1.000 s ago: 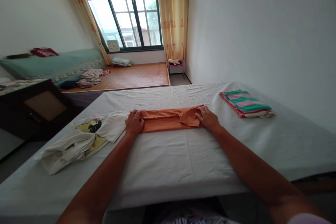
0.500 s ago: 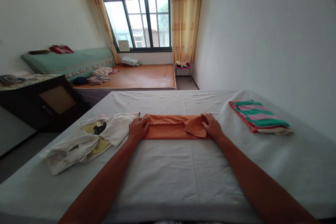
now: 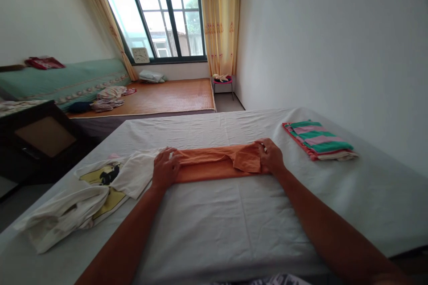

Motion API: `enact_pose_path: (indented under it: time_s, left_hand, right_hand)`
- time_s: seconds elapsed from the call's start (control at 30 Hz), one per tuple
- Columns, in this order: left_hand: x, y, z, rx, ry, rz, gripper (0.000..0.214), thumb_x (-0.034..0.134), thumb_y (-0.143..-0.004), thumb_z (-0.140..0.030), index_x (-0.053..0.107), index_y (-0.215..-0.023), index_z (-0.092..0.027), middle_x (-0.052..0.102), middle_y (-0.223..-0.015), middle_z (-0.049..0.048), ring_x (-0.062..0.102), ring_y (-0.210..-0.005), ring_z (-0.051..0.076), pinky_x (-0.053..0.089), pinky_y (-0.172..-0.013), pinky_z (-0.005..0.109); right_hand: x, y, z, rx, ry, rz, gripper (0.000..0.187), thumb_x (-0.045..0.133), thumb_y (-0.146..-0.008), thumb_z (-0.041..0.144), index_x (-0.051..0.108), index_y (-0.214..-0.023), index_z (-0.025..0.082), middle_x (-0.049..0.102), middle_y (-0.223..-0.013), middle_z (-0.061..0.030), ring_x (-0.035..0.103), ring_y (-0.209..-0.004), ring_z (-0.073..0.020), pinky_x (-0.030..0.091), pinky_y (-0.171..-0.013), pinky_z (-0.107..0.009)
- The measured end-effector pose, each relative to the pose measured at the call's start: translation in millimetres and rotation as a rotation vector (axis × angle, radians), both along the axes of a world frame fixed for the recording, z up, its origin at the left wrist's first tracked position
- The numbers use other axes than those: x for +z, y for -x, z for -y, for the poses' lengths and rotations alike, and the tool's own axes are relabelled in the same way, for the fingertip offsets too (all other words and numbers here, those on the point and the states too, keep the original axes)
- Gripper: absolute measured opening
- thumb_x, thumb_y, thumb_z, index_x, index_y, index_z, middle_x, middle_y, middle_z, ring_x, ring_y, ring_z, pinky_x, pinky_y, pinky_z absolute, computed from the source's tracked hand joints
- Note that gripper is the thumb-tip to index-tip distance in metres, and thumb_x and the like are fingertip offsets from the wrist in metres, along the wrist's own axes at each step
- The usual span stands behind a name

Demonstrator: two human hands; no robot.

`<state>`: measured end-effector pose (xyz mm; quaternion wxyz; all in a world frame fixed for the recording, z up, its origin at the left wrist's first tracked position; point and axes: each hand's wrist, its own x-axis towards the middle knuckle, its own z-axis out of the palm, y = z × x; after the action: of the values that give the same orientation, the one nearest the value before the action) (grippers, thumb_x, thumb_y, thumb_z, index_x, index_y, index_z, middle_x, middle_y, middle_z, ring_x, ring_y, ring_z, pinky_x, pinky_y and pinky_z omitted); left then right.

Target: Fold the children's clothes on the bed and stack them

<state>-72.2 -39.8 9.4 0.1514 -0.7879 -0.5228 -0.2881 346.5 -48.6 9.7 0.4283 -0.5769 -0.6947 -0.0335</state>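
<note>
An orange shirt, folded into a long narrow strip, lies across the white sheet in front of me. A sleeve is folded over near its right end. My left hand is closed at the strip's left end, with its fingers curled at the cloth. At the other end, my right hand pinches the far right corner between thumb and fingers. Both ends are partly covered by my hands. Left of my left hand, a rumpled white shirt with a yellow and black print lies spread out.
Folded clothes, striped green and pink on top, lie to the right near the wall. The white-sheeted surface spans the foreground. Beyond it stand a bed with a brown mat, a dark cabinet and a small stool.
The view has turned slightly right and tilted down. Both hands stay at the orange shirt's ends, and their fingers are now more curled around the cloth.
</note>
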Motion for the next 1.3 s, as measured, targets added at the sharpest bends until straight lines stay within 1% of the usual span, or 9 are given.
enact_pose_path:
  time_s: [0.13,0.27,0.5,0.6,0.7,0.8,0.97,1.13,1.3]
  left_hand:
    - [-3.7,-6.8,1.1,-0.160,0.169,-0.024,0.029,0.045,-0.087,-0.024,0.069,-0.102,-0.028,0.066,-0.112,0.0024,0.055,-0.113,0.021,0.040,-0.102,0.041]
    - [-6.1,-9.2,1.9,-0.165,0.248,-0.023,0.030,0.042,-0.089,-0.027,0.068,-0.104,-0.027,0.066,-0.107,0.0044,0.060,-0.101,0.021,0.047,-0.092,0.038]
    - [-0.6,-12.2,4.0,-0.144,0.235,-0.019,0.029,0.042,-0.091,-0.034,0.068,-0.102,-0.027,0.066,-0.103,0.0046,0.060,-0.098,0.021,0.048,-0.090,0.037]
    - [-0.6,-12.8,4.2,-0.146,0.241,-0.019,0.030,0.040,-0.092,-0.036,0.068,-0.100,-0.026,0.066,-0.102,0.0045,0.060,-0.097,0.020,0.047,-0.090,0.037]
    - [-1.4,-12.5,5.0,-0.130,0.242,-0.023,0.031,0.039,-0.093,-0.036,0.068,-0.100,-0.025,0.065,-0.102,0.0044,0.060,-0.098,0.020,0.047,-0.090,0.037]
    - [-2.4,-11.8,6.4,-0.115,0.241,-0.024,0.030,0.041,-0.093,-0.037,0.068,-0.101,-0.026,0.065,-0.103,0.0041,0.059,-0.100,0.021,0.047,-0.090,0.037]
    - [-5.3,-9.5,5.7,-0.120,0.254,-0.026,0.029,0.042,-0.092,-0.038,0.067,-0.103,-0.027,0.064,-0.105,0.0045,0.058,-0.102,0.021,0.046,-0.092,0.037]
    - [-6.7,-6.4,4.3,-0.111,0.265,-0.016,0.029,0.042,-0.092,-0.037,0.067,-0.103,-0.027,0.064,-0.106,0.0035,0.058,-0.102,0.020,0.045,-0.094,0.038]
    - [-2.2,-1.5,7.2,-0.039,0.255,0.005,0.031,0.041,-0.093,-0.039,0.068,-0.092,-0.025,0.065,-0.103,0.0039,0.058,-0.104,0.022,0.046,-0.092,0.039]
  right_hand:
    - [-4.6,3.5,2.9,0.047,0.186,0.195,0.026,0.046,-0.088,0.021,0.067,-0.104,0.025,0.068,-0.109,-0.0055,0.055,-0.107,-0.0232,0.045,-0.094,-0.037]
    - [-16.0,-15.8,-6.7,-0.112,0.346,0.223,0.023,0.046,-0.088,0.021,0.067,-0.098,0.023,0.068,-0.107,-0.0061,0.058,-0.102,-0.0223,0.046,-0.091,-0.035]
    - [-11.7,-23.8,-7.3,-0.057,0.150,0.236,0.036,0.039,-0.094,0.027,0.059,-0.124,0.023,0.060,-0.129,-0.0062,0.050,-0.121,-0.0212,0.038,-0.103,-0.037]
    - [-17.0,-12.5,-4.5,0.011,0.240,0.326,0.041,0.038,-0.096,0.037,0.054,-0.132,0.027,0.052,-0.139,-0.0035,0.041,-0.131,-0.0225,0.034,-0.107,-0.042]
    - [-22.8,-8.7,-5.1,-0.081,0.350,0.333,0.041,0.038,-0.096,0.039,0.056,-0.130,0.025,0.053,-0.139,-0.0051,0.043,-0.130,-0.0245,0.033,-0.107,-0.047]
    - [-16.9,-5.2,-2.3,-0.129,0.274,0.320,0.040,0.038,-0.096,0.033,0.056,-0.130,0.022,0.053,-0.139,-0.0075,0.039,-0.134,-0.0243,0.029,-0.109,-0.048]
    - [3.8,23.6,21.0,0.230,0.168,0.369,0.042,0.040,-0.096,0.032,0.050,-0.137,0.024,0.045,-0.146,-0.0038,0.031,-0.139,-0.0227,0.025,-0.113,-0.045]
    - [7.7,39.9,33.1,0.571,0.358,0.289,0.038,0.033,-0.099,0.035,0.064,-0.120,0.031,0.060,-0.131,0.0032,0.047,-0.129,-0.0167,0.035,-0.109,-0.038]
    - [4.0,21.7,23.3,0.334,0.391,0.110,0.049,0.029,-0.098,0.039,0.072,-0.081,0.023,0.073,-0.095,-0.0038,0.064,-0.098,-0.0181,0.047,-0.092,-0.033]
